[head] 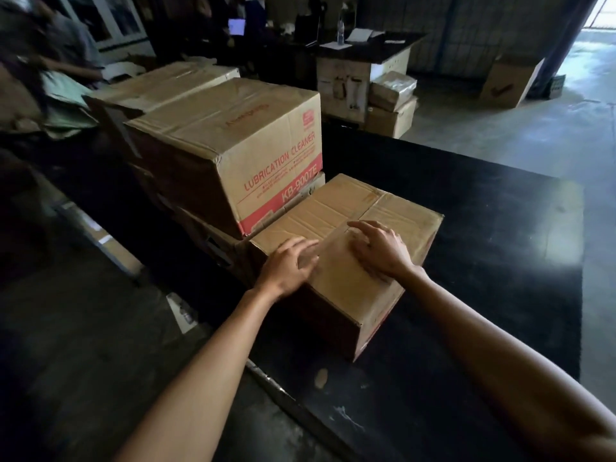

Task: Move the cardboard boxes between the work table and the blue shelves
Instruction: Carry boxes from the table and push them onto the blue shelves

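I am resting both hands flat on top of the near cardboard box (346,248), which is sitting on the black work table (483,228). My left hand (288,263) and my right hand (380,250) are lying with fingers relaxed, grasping nothing. Just beyond, to the left, the lubrication cleaner box (233,145) is touching it, stacked on another carton.

I see a black work table (483,228) carrying a plain cardboard box (350,261) near its front edge. Just behind it, touching, a stack of boxes stands, topped by a "LUBRICATION CLEANER" box (233,151).
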